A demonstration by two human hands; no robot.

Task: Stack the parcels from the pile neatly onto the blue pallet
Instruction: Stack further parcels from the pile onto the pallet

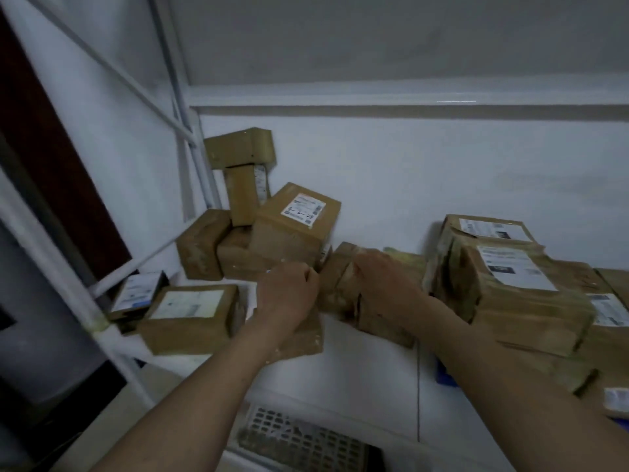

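Observation:
A pile of brown cardboard parcels (pixel 292 229) leans in the corner against the white wall. My left hand (pixel 286 294) curls over a low brown parcel (pixel 303 338) on the floor in front of the pile. My right hand (pixel 381 281) grips the top of a worn, tape-wrapped parcel (pixel 360 308) just right of it. Stacked parcels (pixel 517 291) with white labels stand at the right on the blue pallet (pixel 444 374), of which only a small blue edge shows.
Two labelled parcels (pixel 190 318) lie at the left beside a white metal frame (pixel 98 301). A plastic grid crate (pixel 306 441) sits near my feet. White tiled floor (pixel 367 376) lies between my arms.

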